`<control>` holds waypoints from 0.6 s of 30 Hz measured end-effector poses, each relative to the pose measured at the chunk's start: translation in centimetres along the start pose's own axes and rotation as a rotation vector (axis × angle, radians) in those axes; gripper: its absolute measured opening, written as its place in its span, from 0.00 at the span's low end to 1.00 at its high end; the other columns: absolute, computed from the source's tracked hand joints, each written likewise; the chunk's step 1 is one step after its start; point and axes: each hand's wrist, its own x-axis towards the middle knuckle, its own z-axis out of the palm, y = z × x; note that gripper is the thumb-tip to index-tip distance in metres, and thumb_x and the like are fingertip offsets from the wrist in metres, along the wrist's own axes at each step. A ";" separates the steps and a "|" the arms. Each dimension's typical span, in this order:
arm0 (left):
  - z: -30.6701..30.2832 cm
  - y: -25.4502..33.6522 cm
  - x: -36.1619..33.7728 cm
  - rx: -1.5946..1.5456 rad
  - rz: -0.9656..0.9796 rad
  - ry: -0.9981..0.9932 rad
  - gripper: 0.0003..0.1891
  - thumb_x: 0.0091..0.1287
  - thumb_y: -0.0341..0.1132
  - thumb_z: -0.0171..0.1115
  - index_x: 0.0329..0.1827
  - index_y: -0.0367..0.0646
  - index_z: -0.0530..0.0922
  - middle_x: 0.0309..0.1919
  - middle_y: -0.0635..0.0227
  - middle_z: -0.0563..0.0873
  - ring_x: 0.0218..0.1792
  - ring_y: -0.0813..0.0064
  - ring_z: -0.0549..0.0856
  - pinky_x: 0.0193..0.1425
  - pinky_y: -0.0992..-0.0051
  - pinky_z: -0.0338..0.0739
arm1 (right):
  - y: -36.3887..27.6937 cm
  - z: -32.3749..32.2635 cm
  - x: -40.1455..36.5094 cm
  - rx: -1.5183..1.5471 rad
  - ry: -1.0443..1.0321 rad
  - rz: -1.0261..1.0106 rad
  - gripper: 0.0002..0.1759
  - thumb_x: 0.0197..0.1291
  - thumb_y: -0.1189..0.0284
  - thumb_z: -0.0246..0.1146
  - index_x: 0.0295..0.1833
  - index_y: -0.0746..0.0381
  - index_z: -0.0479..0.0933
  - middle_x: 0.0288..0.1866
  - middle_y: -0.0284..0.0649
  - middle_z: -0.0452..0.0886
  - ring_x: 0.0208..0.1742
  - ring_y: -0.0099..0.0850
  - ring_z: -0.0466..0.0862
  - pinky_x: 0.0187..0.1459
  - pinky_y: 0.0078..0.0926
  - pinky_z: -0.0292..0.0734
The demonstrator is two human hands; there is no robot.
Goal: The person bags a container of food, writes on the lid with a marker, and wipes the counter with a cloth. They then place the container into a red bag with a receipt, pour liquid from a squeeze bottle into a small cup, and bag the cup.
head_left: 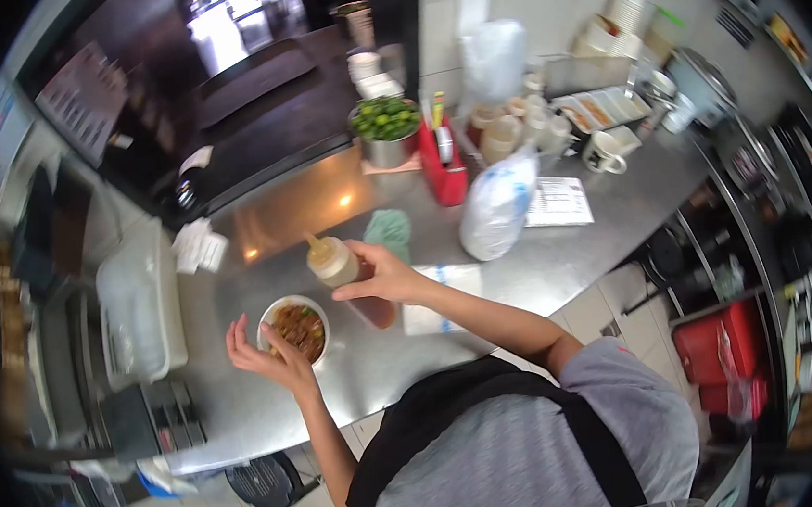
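My right hand [384,277] is wrapped round a squeeze bottle [372,311] with a pale cap and nozzle, and reddish-brown sauce shows in its lower part. The bottle leans with its nozzle up and away from me, to the right of a white bowl [326,320]. Brown saucy food [298,327] with green bits fills the bowl. At the bowl's near left side, my left hand [278,361] is open, fingers spread, its thumb overlapping the rim. A crumpled green cloth [388,230] lies just beyond the bottle.
The steel counter [236,404] carries a pot of chopped greens [385,125], a red holder [443,168], a tied plastic bag [499,207] and a printed sheet [559,201]. Several sauce bottles stand behind. On the left is a clear plastic bin [140,306]; a stool [270,482] sits below.
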 end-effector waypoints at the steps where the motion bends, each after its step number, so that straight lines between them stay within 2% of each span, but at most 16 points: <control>1: 0.9 1.5 0.0 -0.057 0.040 -0.014 0.11 0.67 0.34 0.51 0.48 0.37 0.71 0.48 0.57 0.73 0.55 0.60 0.67 0.59 0.61 0.57 | -1.9 -0.7 -0.2 0.059 0.036 -0.055 0.34 0.44 0.73 0.72 0.59 0.64 0.66 0.48 0.35 0.76 0.49 0.23 0.75 0.52 0.24 0.71; 2: 2.3 2.3 -0.6 -0.135 0.064 -0.037 0.09 0.63 0.30 0.55 0.44 0.38 0.71 0.45 0.57 0.73 0.51 0.59 0.69 0.57 0.61 0.58 | -3.7 -1.9 -0.8 0.051 0.089 -0.090 0.34 0.44 0.72 0.73 0.58 0.64 0.67 0.47 0.35 0.77 0.48 0.23 0.76 0.51 0.24 0.71; 4: 5.7 3.4 -1.9 -0.171 0.215 -0.304 0.10 0.60 0.29 0.57 0.44 0.39 0.71 0.45 0.57 0.72 0.50 0.57 0.69 0.56 0.60 0.59 | -7.4 -4.2 -1.6 0.035 0.172 -0.161 0.34 0.44 0.71 0.73 0.57 0.65 0.67 0.46 0.35 0.78 0.45 0.22 0.77 0.49 0.24 0.72; 6: 9.6 4.2 -3.9 -0.172 0.322 -0.510 0.11 0.57 0.27 0.58 0.43 0.40 0.72 0.44 0.57 0.73 0.49 0.55 0.70 0.54 0.59 0.61 | -12.3 -6.1 -3.2 -0.082 0.280 -0.393 0.37 0.41 0.73 0.74 0.59 0.64 0.67 0.48 0.35 0.77 0.48 0.23 0.76 0.51 0.23 0.71; 7: 11.8 4.5 -5.1 -0.162 0.352 -0.591 0.11 0.55 0.27 0.59 0.41 0.41 0.72 0.43 0.56 0.73 0.50 0.54 0.70 0.53 0.59 0.63 | -13.6 -7.6 -4.1 -0.187 0.333 -0.443 0.37 0.40 0.74 0.74 0.59 0.64 0.67 0.49 0.35 0.77 0.49 0.24 0.76 0.53 0.24 0.70; 9: 15.3 2.3 -8.2 -0.085 0.363 -0.731 0.10 0.55 0.27 0.60 0.40 0.42 0.73 0.41 0.56 0.75 0.47 0.55 0.73 0.49 0.60 0.66 | -16.5 -10.7 -5.9 -0.336 0.446 -0.487 0.36 0.40 0.75 0.74 0.58 0.66 0.68 0.50 0.36 0.77 0.49 0.23 0.76 0.52 0.25 0.71; 11: 17.0 0.5 -9.9 -0.057 0.304 -0.864 0.10 0.54 0.27 0.61 0.40 0.42 0.74 0.38 0.55 0.77 0.44 0.56 0.75 0.46 0.61 0.69 | -18.8 -13.3 -6.5 -0.332 0.557 -0.501 0.35 0.39 0.75 0.74 0.56 0.67 0.69 0.48 0.38 0.78 0.49 0.23 0.77 0.53 0.24 0.71; 12: 17.4 -0.3 -10.1 -0.073 0.246 -0.929 0.12 0.54 0.27 0.62 0.41 0.42 0.74 0.37 0.54 0.77 0.42 0.56 0.76 0.44 0.62 0.70 | -19.3 -15.0 -6.6 -0.485 0.616 -0.500 0.36 0.38 0.71 0.75 0.57 0.64 0.70 0.47 0.39 0.78 0.48 0.26 0.76 0.51 0.25 0.70; 13: 17.5 -0.9 -10.2 -0.087 0.188 -0.996 0.13 0.53 0.27 0.62 0.42 0.42 0.75 0.36 0.54 0.77 0.40 0.56 0.77 0.43 0.63 0.72 | -18.3 -18.4 -6.8 -0.925 0.799 -0.393 0.37 0.37 0.65 0.75 0.57 0.60 0.71 0.45 0.40 0.78 0.45 0.31 0.75 0.49 0.30 0.70; 15: 17.0 -1.5 -10.3 -0.097 0.172 -1.052 0.16 0.53 0.27 0.62 0.46 0.41 0.74 0.37 0.54 0.78 0.39 0.57 0.78 0.43 0.64 0.73 | -16.4 -22.3 -6.0 -1.116 0.935 -0.413 0.36 0.37 0.61 0.74 0.55 0.57 0.72 0.42 0.42 0.79 0.43 0.38 0.74 0.46 0.34 0.70; 18: 14.7 -1.5 -10.4 -0.254 0.159 -1.015 0.17 0.54 0.27 0.61 0.48 0.40 0.74 0.37 0.56 0.79 0.38 0.59 0.79 0.44 0.65 0.73 | -13.0 -26.7 -5.3 -1.313 1.006 -0.308 0.34 0.37 0.66 0.75 0.53 0.61 0.72 0.42 0.40 0.80 0.47 0.34 0.77 0.48 0.30 0.71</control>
